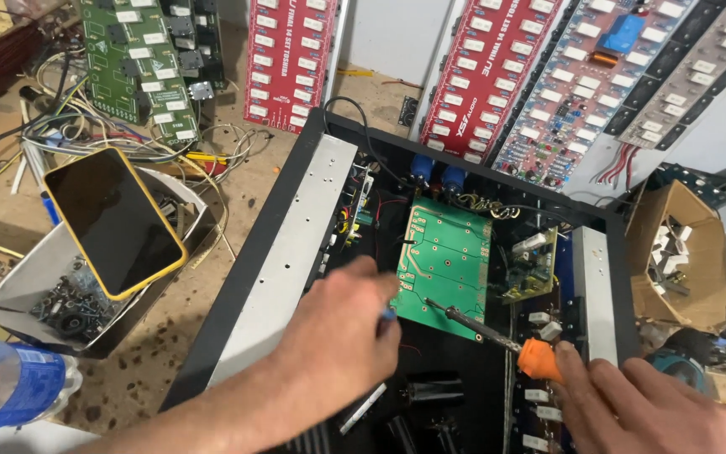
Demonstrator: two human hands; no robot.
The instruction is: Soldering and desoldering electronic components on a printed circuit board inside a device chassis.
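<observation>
A black metal amplifier chassis (pixel 245 269) lies open in front of me, with a green circuit board (pixel 447 261) mounted solder side up inside it. My right hand (pixel 649 408) grips a soldering iron (pixel 497 336) by its orange handle, its tip resting on the lower left part of the green board. My left hand (pixel 338 336) hovers over the chassis just left of the board, fingers curled around a small blue thing, mostly hidden. Black capacitors (pixel 430 395) lie in the chassis bottom between my hands.
A phone in a yellow case (pixel 115 220) lies across a grey box of screws (pixel 69 303). Red and green circuit boards (pixel 291 59) lean at the back. A cardboard box of white parts (pixel 678 252) stands right. Loose wires (pixel 86 134) and a plastic bottle (pixel 10 382) are left.
</observation>
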